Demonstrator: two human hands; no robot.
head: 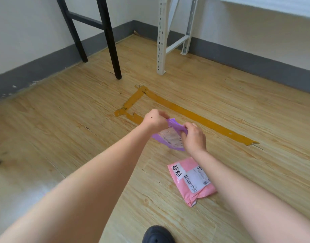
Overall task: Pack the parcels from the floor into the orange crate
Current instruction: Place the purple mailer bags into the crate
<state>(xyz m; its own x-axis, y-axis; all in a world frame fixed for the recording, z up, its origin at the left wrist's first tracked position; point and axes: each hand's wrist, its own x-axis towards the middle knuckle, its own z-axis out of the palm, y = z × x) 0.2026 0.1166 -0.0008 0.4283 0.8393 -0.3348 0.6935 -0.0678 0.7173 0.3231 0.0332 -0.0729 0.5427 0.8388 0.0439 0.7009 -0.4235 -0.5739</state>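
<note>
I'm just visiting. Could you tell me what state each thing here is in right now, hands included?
Purple parcel: lifted off the floor, held by both hands.
Left hand: closed on the parcel's top edge.
Right hand: closed on the parcel's right side.
Pink parcel: lying flat on the floor, label up, untouched.
Yellow tape: stuck to the floor, worn and scuffed at the corner.
Orange crate: not in view.

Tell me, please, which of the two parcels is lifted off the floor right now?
The purple parcel, pinched between left hand and right hand; the pink parcel lies flat on the floor.
</note>
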